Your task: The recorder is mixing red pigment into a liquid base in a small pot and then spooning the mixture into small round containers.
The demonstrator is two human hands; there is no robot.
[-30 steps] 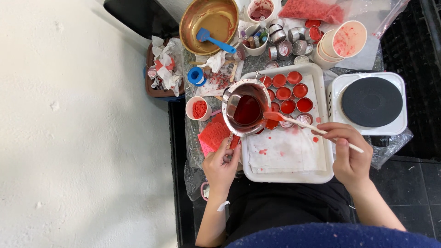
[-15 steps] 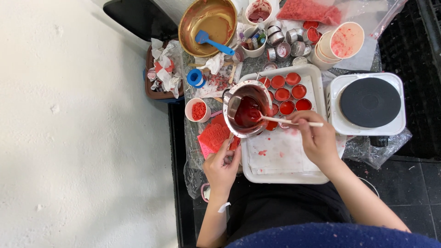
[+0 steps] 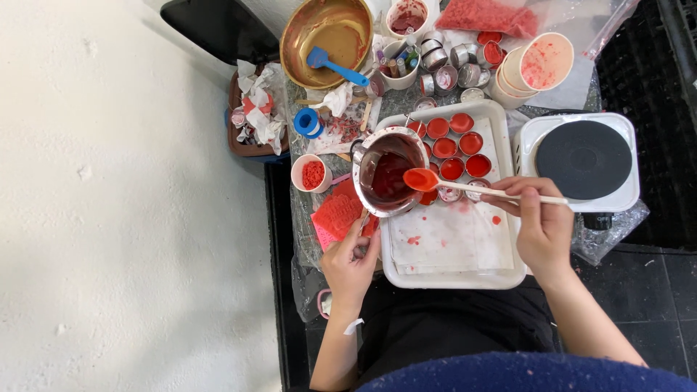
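Note:
My left hand grips the handle of a small metal pot holding dark red liquid, lifted over the left edge of a white tray. My right hand holds a spoon by its pale handle; its bowl is full of red liquid and sits at the pot's right rim. Several small round cups filled with red liquid stand in rows at the tray's far end, just beyond the spoon.
A white hot plate with a black disc sits right of the tray. Behind are a brass bowl with a blue spatula, paper cups, empty metal cups, a bag of red flakes and a small cup of red pellets.
My right hand moved left to dip the spoon into the pot, then drew it out full of red liquid toward the filled cups. The pot stayed held in place.

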